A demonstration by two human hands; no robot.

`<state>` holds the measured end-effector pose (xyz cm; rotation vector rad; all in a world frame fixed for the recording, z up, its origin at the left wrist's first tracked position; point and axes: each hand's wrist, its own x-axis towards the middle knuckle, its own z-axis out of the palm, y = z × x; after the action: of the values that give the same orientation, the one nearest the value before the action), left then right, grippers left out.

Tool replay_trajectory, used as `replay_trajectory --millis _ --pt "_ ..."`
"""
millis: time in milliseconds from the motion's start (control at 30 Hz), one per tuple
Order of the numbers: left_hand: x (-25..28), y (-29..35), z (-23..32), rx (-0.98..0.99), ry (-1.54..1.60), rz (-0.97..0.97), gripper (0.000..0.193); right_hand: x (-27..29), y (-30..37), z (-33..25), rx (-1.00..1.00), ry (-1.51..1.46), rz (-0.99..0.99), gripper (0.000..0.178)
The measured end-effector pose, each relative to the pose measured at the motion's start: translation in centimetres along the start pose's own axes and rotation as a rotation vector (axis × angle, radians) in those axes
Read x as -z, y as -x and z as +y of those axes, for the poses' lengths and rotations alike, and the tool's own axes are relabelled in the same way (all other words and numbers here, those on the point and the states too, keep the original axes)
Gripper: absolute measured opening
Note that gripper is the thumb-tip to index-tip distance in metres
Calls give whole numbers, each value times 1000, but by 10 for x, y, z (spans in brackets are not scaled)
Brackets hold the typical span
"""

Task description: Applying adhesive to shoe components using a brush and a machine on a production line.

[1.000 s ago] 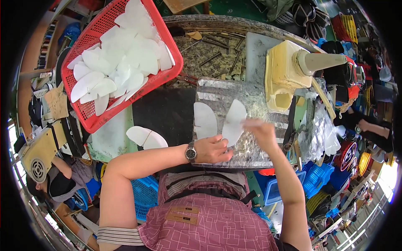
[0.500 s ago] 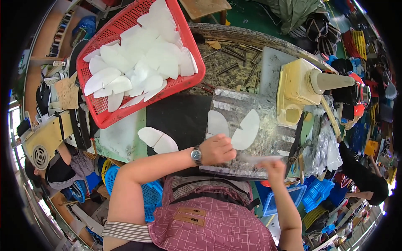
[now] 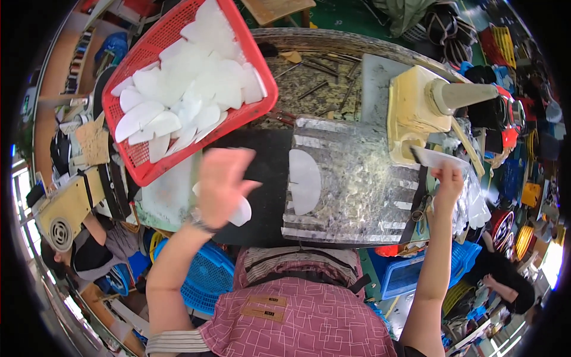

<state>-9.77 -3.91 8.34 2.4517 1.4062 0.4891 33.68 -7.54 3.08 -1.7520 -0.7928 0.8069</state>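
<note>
My left hand [image 3: 223, 185], smeared by motion, has its fingers and thumb apart over a white piece [image 3: 241, 213] on the black mat [image 3: 262, 172]. It covers most of that piece. My right hand [image 3: 449, 181] grips a flat brush [image 3: 441, 159] with a pale handle, its dark bristles at the small opening of the cream-coloured pot [image 3: 419, 110]. Between the hands, a single white half-oval piece [image 3: 305, 183] lies at the left side of the stained work board [image 3: 363, 178].
A red plastic basket [image 3: 270, 98] heaped with white pieces [image 3: 178, 89] stands at the far left. Thin rods [image 3: 312, 89] lie behind the board. Scissors [image 3: 418, 215] and clear plastic bags [image 3: 470, 202] are at the right. Blue baskets [image 3: 205, 276] sit below the table edge.
My left hand has moved left off the board to the mat. The right-hand white piece has left the board. My right hand has carried the brush up and right to the pot.
</note>
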Motion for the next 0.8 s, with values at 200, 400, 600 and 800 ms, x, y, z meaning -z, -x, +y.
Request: replay_trajectory --millis 200,400,600,800 --pt "-111 -24 1 225 314 -169 29 -69 56 -6 -284 -305 -370 9" --pt "-118 -56 -20 248 426 -269 10 -163 73 -5 401 204 -880 13" --pt "-118 -63 -27 329 452 -413 16 -158 77 -8 251 193 -1136 16" --pt "-113 -59 -20 367 551 -436 21 -117 127 21 378 268 -1096 24"
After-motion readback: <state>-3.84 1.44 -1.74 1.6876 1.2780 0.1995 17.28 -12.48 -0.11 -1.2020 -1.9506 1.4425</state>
